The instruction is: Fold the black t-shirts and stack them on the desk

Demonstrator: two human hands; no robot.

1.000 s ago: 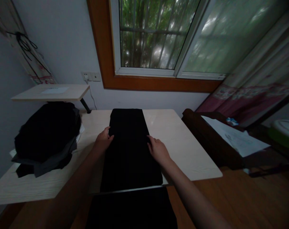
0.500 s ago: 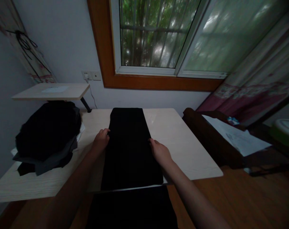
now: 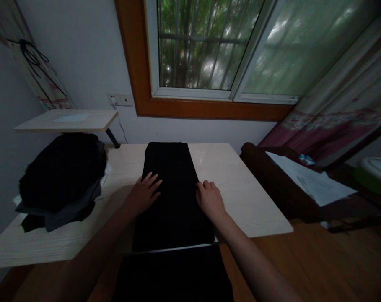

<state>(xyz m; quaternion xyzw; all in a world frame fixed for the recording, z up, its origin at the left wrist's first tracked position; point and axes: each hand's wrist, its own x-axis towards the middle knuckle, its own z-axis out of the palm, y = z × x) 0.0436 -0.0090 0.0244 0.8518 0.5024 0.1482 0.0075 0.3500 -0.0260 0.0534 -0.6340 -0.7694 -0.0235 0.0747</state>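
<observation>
A long black cloth (image 3: 171, 218) lies flat and smooth on the pale wooden table (image 3: 240, 197), running from the far edge to the near one. On its left edge rests my left hand (image 3: 143, 193), fingers spread and palm down. Along the opposite edge, my right hand (image 3: 210, 199) is closed with curled fingers, gripping the cloth's border. More black fabric (image 3: 174, 277) shows below the table's front edge; whether it belongs to the same cloth I cannot tell.
At the left, a heap of dark clothes (image 3: 64, 176) sits under a small raised shelf (image 3: 67, 121) with a paper on top. A window (image 3: 209, 46) is behind the table. To the right stands a dark brown piece of furniture (image 3: 278, 184) with a white sheet (image 3: 309, 178).
My left hand has let go of the cloth's left edge and spread flat over it. My right hand stays at the right edge, its fingers now more curled.
</observation>
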